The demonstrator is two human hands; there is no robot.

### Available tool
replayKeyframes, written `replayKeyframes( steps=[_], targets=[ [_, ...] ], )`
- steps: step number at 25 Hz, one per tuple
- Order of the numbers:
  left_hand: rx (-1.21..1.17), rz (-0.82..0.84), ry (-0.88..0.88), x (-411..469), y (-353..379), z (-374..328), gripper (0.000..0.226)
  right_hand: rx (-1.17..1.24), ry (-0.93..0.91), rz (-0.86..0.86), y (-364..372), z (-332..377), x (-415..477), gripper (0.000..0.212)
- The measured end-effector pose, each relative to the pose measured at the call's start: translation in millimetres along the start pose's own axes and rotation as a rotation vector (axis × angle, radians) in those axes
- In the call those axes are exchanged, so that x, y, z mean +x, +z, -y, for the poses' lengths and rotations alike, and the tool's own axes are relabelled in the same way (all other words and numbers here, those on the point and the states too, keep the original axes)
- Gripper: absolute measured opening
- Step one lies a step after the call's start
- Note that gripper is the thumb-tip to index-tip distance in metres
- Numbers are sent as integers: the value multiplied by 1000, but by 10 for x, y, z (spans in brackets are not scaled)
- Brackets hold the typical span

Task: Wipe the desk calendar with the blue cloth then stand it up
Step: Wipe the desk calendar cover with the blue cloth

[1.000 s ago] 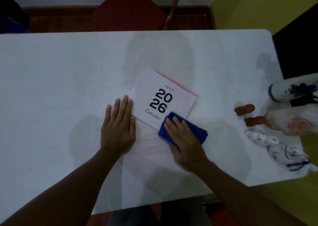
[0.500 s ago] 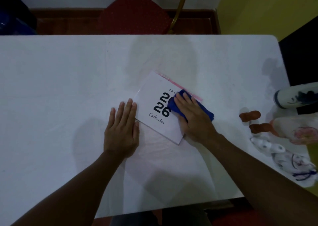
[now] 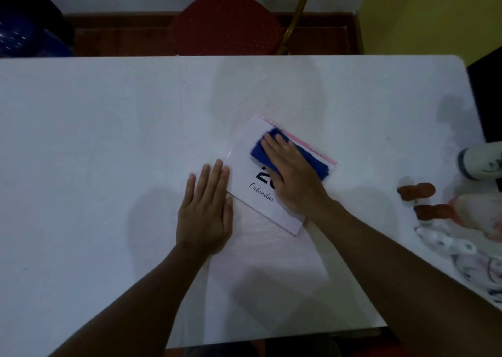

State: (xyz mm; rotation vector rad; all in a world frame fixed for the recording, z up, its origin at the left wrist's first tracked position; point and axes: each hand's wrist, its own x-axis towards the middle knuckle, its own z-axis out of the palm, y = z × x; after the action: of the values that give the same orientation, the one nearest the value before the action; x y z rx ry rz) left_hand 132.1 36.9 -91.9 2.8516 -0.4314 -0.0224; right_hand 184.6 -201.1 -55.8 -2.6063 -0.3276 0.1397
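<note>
A white desk calendar [image 3: 245,150] with a pink top edge lies flat and turned at an angle on the white table [image 3: 95,139]. My right hand [image 3: 292,172] presses the blue cloth [image 3: 312,161] flat on the calendar's upper part, covering most of the printed year. My left hand [image 3: 207,210] rests flat on the table, fingers together, with its fingertips touching the calendar's left edge. The word "Calendar" shows below the cloth.
Several ceramic figures [image 3: 478,164] and two small brown pieces [image 3: 417,191] crowd the table's right edge. A red chair [image 3: 225,22] stands behind the far edge. The table's near edge runs just below my forearms.
My right hand has slid the cloth from the calendar's lower right corner up across the cover to its top edge. My left hand has stayed at the left edge.
</note>
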Motion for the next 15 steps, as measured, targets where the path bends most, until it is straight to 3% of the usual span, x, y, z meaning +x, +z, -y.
replayKeyframes(
  steps=[5, 10, 15],
  targets=[
    [-7, 11, -3, 12, -11, -7, 65, -34, 133, -31, -3, -20, -250, 57],
    [-17, 31, -14, 5, -23, -10, 64, -35, 19, 63, 127, 153, 336, 55],
    [-3, 50, -13, 14, -19, -9, 64, -1, -102, 103, 68, 154, -282, 56]
  ],
)
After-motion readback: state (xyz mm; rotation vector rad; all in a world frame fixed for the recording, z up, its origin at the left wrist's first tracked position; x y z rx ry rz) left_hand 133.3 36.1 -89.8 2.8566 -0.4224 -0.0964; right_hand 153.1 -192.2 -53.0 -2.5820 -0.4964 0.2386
